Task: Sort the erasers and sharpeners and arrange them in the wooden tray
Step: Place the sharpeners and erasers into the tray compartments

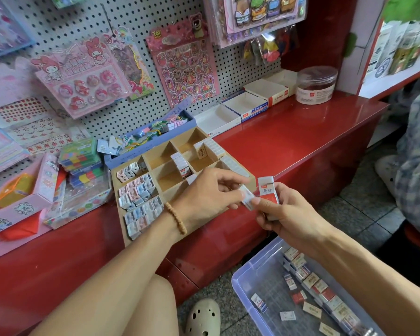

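The wooden tray (166,151) lies on the red counter, split into compartments. Its left column is packed with small sharpeners (138,197); white erasers (212,147) stand in rows in the middle and right compartments. My left hand (209,192) hovers over the tray's front right corner, pinching a small white eraser (247,198). My right hand (279,214), just right of it, grips a red-and-white eraser (267,190) upright and also touches the small eraser. A clear plastic bin (255,277) on the floor at lower right holds several loose erasers (308,282).
A pegboard with sticker sheets (184,66) rises behind the counter. Open white cardboard boxes (245,105) and a clear round jar (317,84) line the back right. A blue box (155,139) and pink packages (22,195) sit left of the tray. Another person's sleeve (417,151) is at right.
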Demonstrator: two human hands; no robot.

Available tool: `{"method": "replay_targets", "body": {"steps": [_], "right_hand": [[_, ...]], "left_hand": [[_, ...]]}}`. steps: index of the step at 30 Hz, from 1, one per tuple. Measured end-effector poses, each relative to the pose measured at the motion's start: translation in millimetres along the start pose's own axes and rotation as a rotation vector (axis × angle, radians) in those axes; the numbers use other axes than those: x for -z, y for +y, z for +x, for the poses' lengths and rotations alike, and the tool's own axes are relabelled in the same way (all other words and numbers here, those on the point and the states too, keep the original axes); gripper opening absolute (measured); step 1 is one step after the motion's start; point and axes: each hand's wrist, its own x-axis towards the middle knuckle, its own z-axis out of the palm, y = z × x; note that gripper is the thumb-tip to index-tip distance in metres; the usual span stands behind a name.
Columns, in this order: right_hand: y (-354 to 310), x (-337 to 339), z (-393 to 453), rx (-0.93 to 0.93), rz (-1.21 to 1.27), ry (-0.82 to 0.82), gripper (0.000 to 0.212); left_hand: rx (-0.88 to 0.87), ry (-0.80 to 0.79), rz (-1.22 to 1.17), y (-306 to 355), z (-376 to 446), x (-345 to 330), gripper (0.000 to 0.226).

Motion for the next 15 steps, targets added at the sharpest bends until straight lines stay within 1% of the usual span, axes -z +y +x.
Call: {"method": "replay_targets", "body": {"steps": [1, 3, 6, 8, 10, 15], "right_hand": [[-1.6, 1.3, -0.1, -0.004, 0.012, 0.011, 0.038], [-4.1, 4.3, -0.6, -0.006, 0.019, 0.031, 0.038], [-2.3, 12.4, 1.8, 0.009, 0.007, 0.092, 0.017], [0.1, 16.3, 3.4, 0.015, -0.029, 0.132, 0.018], [0.8, 18.4, 4.6, 0.022, -0.058, 0.157, 0.018], [0.7, 23.4, 5.7, 0.009, -0.159, 0.175, 0.027]], "left_hand": [[0.009, 0.028, 0.018, -0.2, 4.2, 5.0, 0.021], [0.009, 0.117, 0.153, -2.1, 17.9, 18.8, 0.018], [0.020, 0.236, 0.392, -5.3, 43.1, 39.1, 0.016], [0.042, 0.263, 0.545, -11.5, 57.3, 44.6, 0.016], [0.061, 0.276, 0.644, -19.9, 68.7, 45.0, 0.016], [0.050, 0.281, 0.712, -32.0, 84.3, 39.9, 0.017]]}}
